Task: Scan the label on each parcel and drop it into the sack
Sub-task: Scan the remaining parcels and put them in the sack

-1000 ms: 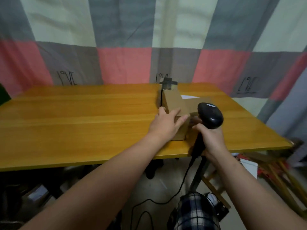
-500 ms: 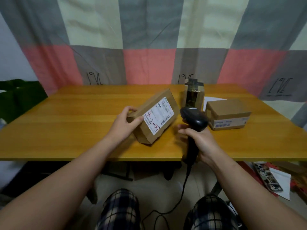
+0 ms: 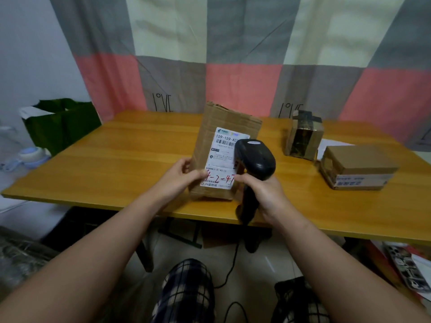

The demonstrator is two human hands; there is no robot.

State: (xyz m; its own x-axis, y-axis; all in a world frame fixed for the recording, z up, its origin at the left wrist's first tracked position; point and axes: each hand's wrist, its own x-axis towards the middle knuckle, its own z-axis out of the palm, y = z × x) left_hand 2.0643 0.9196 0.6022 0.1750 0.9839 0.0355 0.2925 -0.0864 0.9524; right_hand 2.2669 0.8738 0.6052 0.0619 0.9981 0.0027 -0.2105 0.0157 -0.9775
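Black barcode scanner point(image 3: 255, 159), the only one I see, sits nearest, the right hand point(image 3: 264, 194) wrapped round its grip and its head aimed away at the white label point(image 3: 220, 159). Just left, the left hand point(image 3: 183, 180) pinches the lower left edge of a cardboard parcel point(image 3: 207, 134) standing on end on the wooden table point(image 3: 116, 164), long axis vertical, label facing me. Farther right lie two more: a taped upright box point(image 3: 303, 136) and a flat box point(image 3: 356, 169), three parcels in all. One green sack point(image 3: 70, 127) stands beyond the table's left end.
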